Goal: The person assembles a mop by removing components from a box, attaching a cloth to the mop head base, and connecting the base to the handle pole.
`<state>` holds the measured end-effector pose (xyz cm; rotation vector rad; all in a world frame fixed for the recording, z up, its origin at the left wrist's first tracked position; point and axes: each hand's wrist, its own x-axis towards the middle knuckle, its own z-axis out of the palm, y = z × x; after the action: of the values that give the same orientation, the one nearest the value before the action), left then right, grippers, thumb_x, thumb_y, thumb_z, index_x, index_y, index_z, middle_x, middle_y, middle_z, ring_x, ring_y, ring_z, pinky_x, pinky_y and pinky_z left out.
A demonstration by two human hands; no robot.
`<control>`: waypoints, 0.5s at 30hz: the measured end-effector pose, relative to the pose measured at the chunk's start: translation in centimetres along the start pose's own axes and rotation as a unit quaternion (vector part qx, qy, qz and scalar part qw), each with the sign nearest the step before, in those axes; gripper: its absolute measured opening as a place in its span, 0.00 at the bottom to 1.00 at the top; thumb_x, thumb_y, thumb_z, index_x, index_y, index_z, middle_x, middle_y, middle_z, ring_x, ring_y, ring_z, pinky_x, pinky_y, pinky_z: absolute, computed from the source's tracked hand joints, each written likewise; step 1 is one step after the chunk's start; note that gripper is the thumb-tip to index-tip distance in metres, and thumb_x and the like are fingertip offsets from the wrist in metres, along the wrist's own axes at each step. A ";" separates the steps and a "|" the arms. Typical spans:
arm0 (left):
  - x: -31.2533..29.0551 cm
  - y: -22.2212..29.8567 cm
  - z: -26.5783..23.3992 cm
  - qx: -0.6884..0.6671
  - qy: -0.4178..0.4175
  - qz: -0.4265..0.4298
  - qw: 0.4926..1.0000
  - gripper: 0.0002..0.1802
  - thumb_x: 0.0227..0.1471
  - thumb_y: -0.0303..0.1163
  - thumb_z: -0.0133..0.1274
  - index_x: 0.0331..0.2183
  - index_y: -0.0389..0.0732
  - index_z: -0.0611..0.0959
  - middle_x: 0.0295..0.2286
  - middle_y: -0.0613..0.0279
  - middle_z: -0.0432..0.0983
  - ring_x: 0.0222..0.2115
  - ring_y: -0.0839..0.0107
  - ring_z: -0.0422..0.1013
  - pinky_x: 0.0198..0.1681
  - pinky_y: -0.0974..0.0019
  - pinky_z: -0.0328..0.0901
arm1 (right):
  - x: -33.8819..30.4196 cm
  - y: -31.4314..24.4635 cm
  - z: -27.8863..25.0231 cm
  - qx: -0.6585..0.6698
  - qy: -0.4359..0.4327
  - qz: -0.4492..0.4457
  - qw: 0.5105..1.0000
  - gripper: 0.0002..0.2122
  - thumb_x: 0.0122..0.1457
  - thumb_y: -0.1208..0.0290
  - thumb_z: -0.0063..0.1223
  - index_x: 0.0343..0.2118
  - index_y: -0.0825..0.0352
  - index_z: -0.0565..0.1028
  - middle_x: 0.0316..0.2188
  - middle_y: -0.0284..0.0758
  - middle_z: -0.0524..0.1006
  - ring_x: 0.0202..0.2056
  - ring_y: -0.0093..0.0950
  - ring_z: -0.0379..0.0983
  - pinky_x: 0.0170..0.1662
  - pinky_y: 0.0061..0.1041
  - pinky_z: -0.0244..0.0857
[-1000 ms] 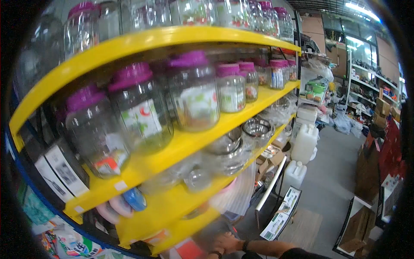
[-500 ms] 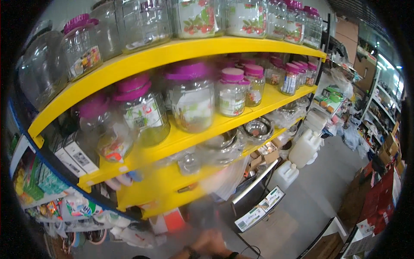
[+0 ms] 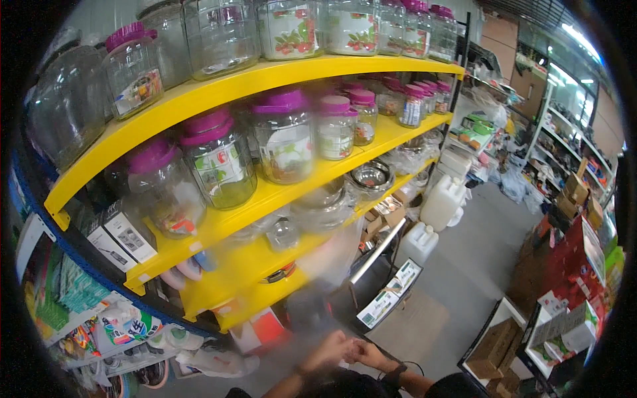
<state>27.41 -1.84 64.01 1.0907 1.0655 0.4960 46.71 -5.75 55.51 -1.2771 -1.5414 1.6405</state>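
Low in the view, my left hand (image 3: 328, 349) and my right hand (image 3: 371, 355) meet in front of my body. Their fingers are bent inward, fingertips against each other. Something small and pale shows just under them, too small to name. Past the hands stands a yellow shelf rack (image 3: 292, 189). On its middle board are glass jars with purple lids, among them a large jar (image 3: 285, 149) and a ribbed jar (image 3: 219, 169). Part of the lower rack is smeared in the picture.
Steel bowls (image 3: 371, 176) in plastic wrap fill a lower board. White jerrycans (image 3: 441, 202) stand on the grey floor (image 3: 478, 239) beyond a black-edged carton (image 3: 388, 295). Open boxes (image 3: 494, 345) lie at the lower right. A white boxed item (image 3: 123, 239) sits at the rack's left end.
The view has shifted, with the rack's far end now farther left. My hands and forearms have come up farther into view, and the fingers show more clearly.
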 end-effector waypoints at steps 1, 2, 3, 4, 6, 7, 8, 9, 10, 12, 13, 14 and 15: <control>-1.4 0.6 -0.3 -0.026 0.000 -0.032 0.999 0.18 0.52 0.44 0.60 0.32 0.38 0.76 0.25 0.66 0.74 0.25 0.78 0.69 0.26 0.71 0.65 | 0.4 0.6 0.4 -0.088 0.002 0.014 0.996 0.17 0.56 0.63 0.60 0.43 0.71 0.72 0.29 0.35 0.78 0.32 0.24 0.74 0.38 0.26 0.70; -2.7 1.4 -0.7 -0.024 -0.006 -0.032 0.999 0.18 0.52 0.44 0.60 0.32 0.38 0.76 0.25 0.66 0.74 0.25 0.78 0.69 0.26 0.71 0.65 | 0.1 1.4 0.5 -0.087 0.008 0.016 0.996 0.17 0.56 0.63 0.60 0.43 0.71 0.72 0.29 0.35 0.78 0.32 0.24 0.74 0.38 0.26 0.70; -3.9 2.1 -1.5 -0.011 -0.058 -0.001 0.998 0.19 0.51 0.44 0.61 0.33 0.38 0.77 0.27 0.66 0.75 0.27 0.78 0.69 0.28 0.71 0.65 | 0.1 -1.4 0.4 -0.140 -0.015 0.040 0.989 0.17 0.55 0.63 0.61 0.40 0.70 0.73 0.28 0.35 0.78 0.31 0.23 0.73 0.36 0.27 0.69; -5.8 1.8 -2.0 -0.006 -0.104 0.029 0.994 0.20 0.50 0.44 0.62 0.35 0.37 0.77 0.28 0.66 0.75 0.28 0.77 0.70 0.30 0.70 0.66 | -0.3 -3.7 0.6 -0.195 -0.047 0.066 0.977 0.16 0.54 0.62 0.63 0.37 0.69 0.74 0.27 0.34 0.78 0.29 0.23 0.73 0.35 0.27 0.69; -6.0 -1.2 -3.4 0.101 -0.107 0.144 0.979 0.20 0.50 0.38 0.62 0.41 0.36 0.78 0.34 0.64 0.77 0.36 0.76 0.71 0.37 0.69 0.67 | -1.1 -5.0 1.4 -0.119 -0.002 0.058 0.991 0.14 0.52 0.63 0.64 0.32 0.68 0.74 0.25 0.33 0.77 0.28 0.22 0.72 0.32 0.27 0.67; -6.7 -3.8 -4.0 0.104 -0.070 0.136 0.983 0.18 0.51 0.35 0.61 0.41 0.36 0.77 0.34 0.63 0.78 0.36 0.76 0.72 0.38 0.69 0.67 | -1.3 -5.8 2.0 -0.113 -0.007 0.007 0.994 0.13 0.52 0.64 0.64 0.32 0.68 0.74 0.25 0.32 0.76 0.28 0.21 0.72 0.32 0.27 0.67; -5.8 -6.5 -4.7 0.107 -0.052 0.117 0.986 0.16 0.52 0.32 0.59 0.42 0.35 0.77 0.35 0.62 0.78 0.36 0.76 0.72 0.39 0.69 0.67 | -1.1 -5.2 2.0 -0.079 -0.015 0.013 0.997 0.12 0.53 0.66 0.63 0.32 0.69 0.74 0.25 0.31 0.76 0.28 0.20 0.71 0.32 0.25 0.67; -6.5 -7.0 -4.8 0.106 -0.031 0.135 0.985 0.13 0.54 0.30 0.58 0.40 0.35 0.77 0.33 0.63 0.79 0.35 0.76 0.73 0.38 0.68 0.67 | -1.5 -5.1 2.2 -0.050 -0.022 0.009 0.998 0.11 0.54 0.67 0.62 0.32 0.69 0.74 0.24 0.30 0.76 0.28 0.20 0.71 0.31 0.24 0.67; -7.0 -7.0 -4.9 0.103 -0.002 0.152 0.983 0.11 0.55 0.28 0.56 0.39 0.35 0.77 0.31 0.63 0.79 0.33 0.76 0.73 0.37 0.68 0.68 | -2.0 -6.1 2.5 -0.035 -0.029 0.034 0.998 0.10 0.56 0.68 0.60 0.32 0.69 0.75 0.24 0.30 0.76 0.28 0.19 0.72 0.31 0.23 0.67; -7.8 -7.5 -5.4 0.010 0.048 0.205 0.978 0.06 0.57 0.29 0.54 0.35 0.35 0.77 0.26 0.65 0.77 0.29 0.78 0.73 0.35 0.69 0.68 | -2.3 -7.9 3.1 -0.019 -0.033 0.036 0.999 0.08 0.59 0.70 0.57 0.35 0.70 0.75 0.25 0.30 0.76 0.29 0.19 0.72 0.33 0.21 0.67; -8.5 -6.2 -5.0 -0.032 0.089 0.189 0.978 0.06 0.57 0.28 0.53 0.33 0.36 0.76 0.24 0.67 0.76 0.27 0.79 0.72 0.34 0.71 0.67 | -2.6 -8.4 3.2 -0.015 -0.023 0.017 0.999 0.08 0.60 0.71 0.55 0.38 0.71 0.76 0.26 0.32 0.77 0.30 0.19 0.73 0.34 0.21 0.68; -9.2 -4.8 -4.7 -0.073 0.133 0.170 0.974 0.06 0.58 0.28 0.52 0.30 0.37 0.76 0.23 0.68 0.74 0.25 0.79 0.72 0.32 0.73 0.67 | -2.8 -9.2 3.6 -0.010 0.008 0.003 1.000 0.09 0.61 0.71 0.53 0.40 0.72 0.76 0.27 0.33 0.78 0.31 0.20 0.74 0.35 0.21 0.69; -9.1 -5.0 -4.9 -0.098 0.140 0.176 0.969 0.07 0.59 0.29 0.51 0.30 0.37 0.75 0.22 0.69 0.73 0.24 0.80 0.70 0.31 0.74 0.65 | -2.9 -10.5 4.2 -0.005 0.035 -0.010 0.999 0.11 0.62 0.71 0.52 0.42 0.72 0.77 0.28 0.34 0.79 0.32 0.21 0.74 0.37 0.22 0.69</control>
<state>18.22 -8.70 63.31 1.0564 1.0414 1.0438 41.93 -8.15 65.88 -1.3066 -1.5171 1.5606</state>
